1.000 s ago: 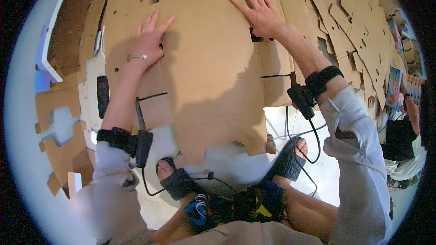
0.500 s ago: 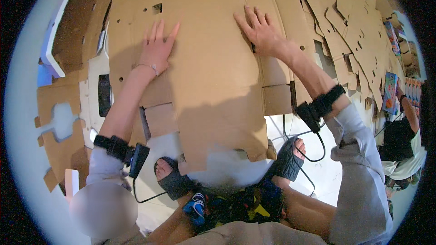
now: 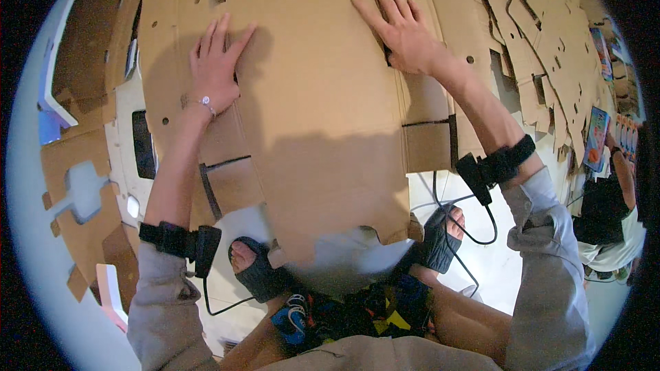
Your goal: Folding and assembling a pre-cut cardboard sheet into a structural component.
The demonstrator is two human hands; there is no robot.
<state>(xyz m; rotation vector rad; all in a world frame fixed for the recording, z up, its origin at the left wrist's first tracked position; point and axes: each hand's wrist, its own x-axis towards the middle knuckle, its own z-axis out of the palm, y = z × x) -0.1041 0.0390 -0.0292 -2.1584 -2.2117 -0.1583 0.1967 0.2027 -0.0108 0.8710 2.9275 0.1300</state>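
Observation:
A large flat cardboard sheet (image 3: pixel 316 89), with creases, slots and small round holes, lies before me on the floor. My left hand (image 3: pixel 216 65) rests palm down on its left part, fingers spread, a thin bracelet at the wrist. On its right part lies my right hand (image 3: pixel 404 34), also flat with the fingers apart, near a dark slot. Neither hand grips anything. Creased flaps stick out at the sheet's near sides, one being the right flap (image 3: pixel 427 148). My shadow falls across the near part of the sheet.
Torn cardboard pieces (image 3: pixel 550 48) are heaped on the right. A cut-out cardboard piece (image 3: pixel 82 192) and a white panel (image 3: pixel 48 75) stand at the left. Black cables (image 3: pixel 474 240) hang from my forearm straps near my sandalled feet (image 3: pixel 443 237). Another person (image 3: pixel 612 213) is at the far right.
Both hands stay flat on the cardboard and spread slightly farther apart. In the picture, the sheet's far end and both hands sit a little higher than before.

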